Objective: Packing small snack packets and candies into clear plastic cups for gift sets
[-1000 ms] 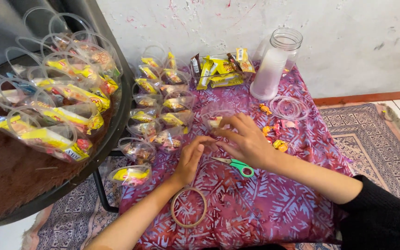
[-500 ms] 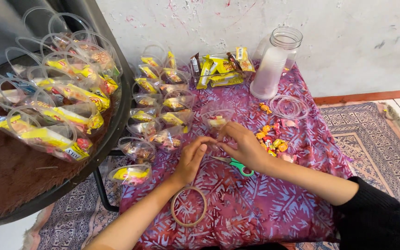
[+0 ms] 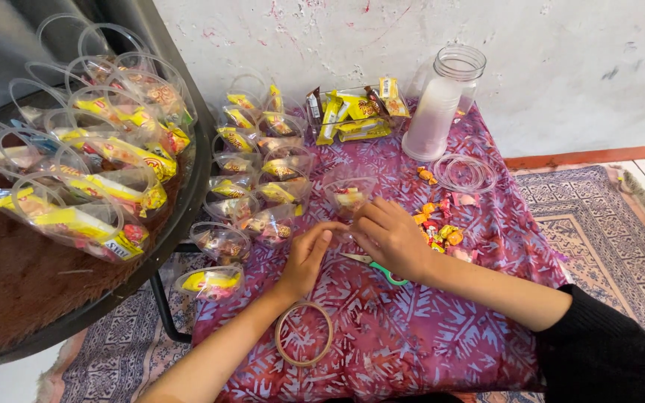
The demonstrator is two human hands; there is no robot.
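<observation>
1. Purple batik cloth [image 3: 412,336] covers the table, against a scuffed white wall.
2. Both hands meet over a clear plastic cup of wrapped sweets [image 3: 349,195], mid-table.
3. Left hand [image 3: 306,257] pinches with fingers nearly closed; right hand [image 3: 391,237] curls (contents unclear).
4. Green-handled scissors [image 3: 378,267] lie beneath; a tape ring [image 3: 304,333] sits nearer.

My left hand [image 3: 304,257] and forearm are bare, with no ring, watch or sleeve on them. My right hand [image 3: 393,237] is bare too, and a black sleeve [image 3: 606,351] is pushed up past the forearm.
</observation>
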